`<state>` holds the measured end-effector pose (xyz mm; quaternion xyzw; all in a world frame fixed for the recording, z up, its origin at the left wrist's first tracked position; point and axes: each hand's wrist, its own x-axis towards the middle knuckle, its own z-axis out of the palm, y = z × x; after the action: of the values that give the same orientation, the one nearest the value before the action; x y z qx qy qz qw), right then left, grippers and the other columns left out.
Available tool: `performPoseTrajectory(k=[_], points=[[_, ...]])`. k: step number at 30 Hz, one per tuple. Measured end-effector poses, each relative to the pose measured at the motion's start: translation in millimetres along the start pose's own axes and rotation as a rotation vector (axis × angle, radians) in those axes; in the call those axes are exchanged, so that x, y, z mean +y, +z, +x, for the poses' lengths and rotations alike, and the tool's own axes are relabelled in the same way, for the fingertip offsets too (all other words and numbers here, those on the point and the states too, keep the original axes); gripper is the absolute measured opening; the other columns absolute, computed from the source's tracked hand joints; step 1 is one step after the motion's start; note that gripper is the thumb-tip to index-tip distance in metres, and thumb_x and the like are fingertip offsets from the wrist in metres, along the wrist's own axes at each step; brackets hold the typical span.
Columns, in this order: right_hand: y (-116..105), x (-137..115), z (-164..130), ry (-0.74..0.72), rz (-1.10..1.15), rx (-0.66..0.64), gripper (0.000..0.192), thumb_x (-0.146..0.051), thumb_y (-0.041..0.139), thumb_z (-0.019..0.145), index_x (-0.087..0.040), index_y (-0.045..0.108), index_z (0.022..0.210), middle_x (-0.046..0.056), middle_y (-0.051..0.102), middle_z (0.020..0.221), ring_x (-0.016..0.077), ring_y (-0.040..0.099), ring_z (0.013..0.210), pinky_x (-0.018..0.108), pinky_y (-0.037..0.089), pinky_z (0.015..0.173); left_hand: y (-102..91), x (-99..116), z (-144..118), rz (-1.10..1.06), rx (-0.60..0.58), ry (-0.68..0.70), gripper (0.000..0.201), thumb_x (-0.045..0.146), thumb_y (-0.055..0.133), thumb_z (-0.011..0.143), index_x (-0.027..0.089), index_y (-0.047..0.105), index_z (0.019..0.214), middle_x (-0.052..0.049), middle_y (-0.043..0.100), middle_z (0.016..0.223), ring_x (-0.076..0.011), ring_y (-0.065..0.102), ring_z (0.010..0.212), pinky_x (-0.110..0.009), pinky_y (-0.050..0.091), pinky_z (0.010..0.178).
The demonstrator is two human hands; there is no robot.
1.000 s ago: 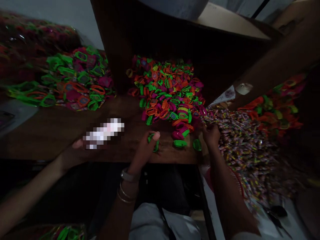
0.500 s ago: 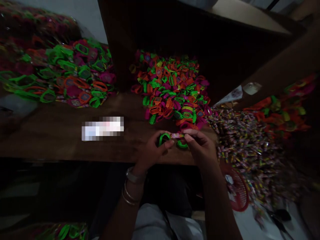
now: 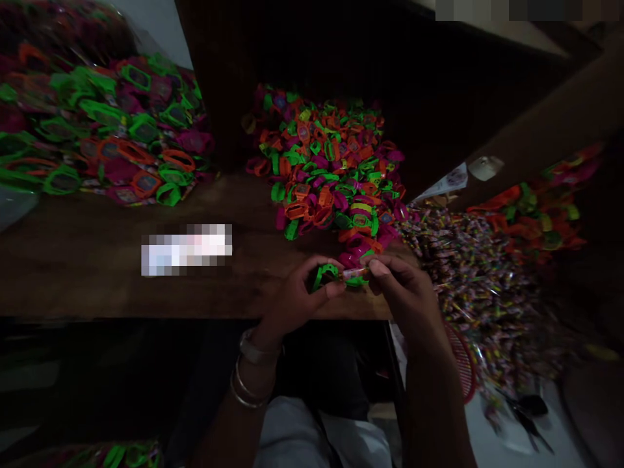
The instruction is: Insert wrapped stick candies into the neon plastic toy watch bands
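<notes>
In my left hand (image 3: 295,296) a green toy watch (image 3: 323,276) is gripped between thumb and fingers, its strap looped round. From it a small, shiny wrapped candy strip (image 3: 355,273) stretches across to my right hand (image 3: 407,289). The thumb and forefinger of that hand pinch the strip's far end. Whether strip and watch are joined is hidden by my left fingertips. Just behind both hands, on the wooden table (image 3: 97,279), lies a heap of toy watches (image 3: 331,175) in green, orange, pink and yellow.
Another pile of toy watches (image 3: 121,130) stands at the left. Many small wrapped candies (image 3: 492,279) are heaped at the right, near a red plastic basket (image 3: 465,367) and dark-handled scissors (image 3: 533,406). A dark wooden panel (image 3: 214,97) rises behind the table.
The view has shifted slightly. My right hand has moved a little to the right, and the wrapped strip now shows stretched between both hands. The left hand keeps hold of the green watch.
</notes>
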<state>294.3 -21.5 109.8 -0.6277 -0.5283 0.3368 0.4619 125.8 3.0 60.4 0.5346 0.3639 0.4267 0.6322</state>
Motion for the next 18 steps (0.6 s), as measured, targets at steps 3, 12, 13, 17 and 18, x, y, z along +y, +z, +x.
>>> performPoseTrajectory(k=[3,12,13,17,18], points=[[2,-5,3,-0.013,-0.065,0.017,0.023,-0.038,0.065,0.079,-0.019,0.068,0.068,-0.002,0.058,0.059,0.0126,0.055,0.060,0.024,0.045,0.057,-2.5,0,1,0.014,-0.017,0.031,0.025,0.031,0.071,0.076,0.020,0.064,0.097,-0.003,0.068,0.101,-0.0198,0.061,0.097,-0.029,0.046,0.087],[11,-3,7,-0.046,-0.108,0.058,0.022,-0.038,0.061,0.084,-0.020,0.073,0.081,0.001,0.069,0.075,0.0146,0.062,0.070,0.025,0.048,0.064,-5.8,-6,5,0.032,0.018,-0.027,0.027,0.035,0.072,0.076,0.021,0.064,0.098,-0.001,0.069,0.102,-0.0199,0.062,0.096,-0.029,0.046,0.086],[11,-4,8,-0.042,-0.126,0.063,0.023,-0.039,0.061,0.085,-0.020,0.074,0.081,0.001,0.068,0.074,0.0151,0.062,0.071,0.026,0.048,0.065,-6.2,-6,5,0.034,0.023,-0.034,0.028,0.035,0.072,0.076,0.021,0.064,0.098,-0.001,0.069,0.102,-0.0200,0.062,0.096,-0.028,0.046,0.085],[12,-2,13,-0.008,-0.140,0.076,0.023,-0.040,0.062,0.083,-0.020,0.074,0.080,0.002,0.069,0.073,0.0164,0.063,0.070,0.027,0.049,0.065,-9.3,-6,7,0.023,0.014,-0.069,0.026,0.036,0.072,0.076,0.021,0.065,0.096,0.000,0.070,0.094,-0.0183,0.063,0.088,-0.026,0.047,0.078],[12,0,15,-0.002,-0.134,0.067,0.023,-0.040,0.062,0.083,-0.020,0.074,0.080,0.002,0.070,0.074,0.0164,0.063,0.070,0.027,0.048,0.065,-10.9,-6,8,0.024,0.006,-0.068,0.024,0.034,0.072,0.076,0.021,0.065,0.095,0.000,0.070,0.093,-0.0179,0.063,0.088,-0.025,0.047,0.078]])
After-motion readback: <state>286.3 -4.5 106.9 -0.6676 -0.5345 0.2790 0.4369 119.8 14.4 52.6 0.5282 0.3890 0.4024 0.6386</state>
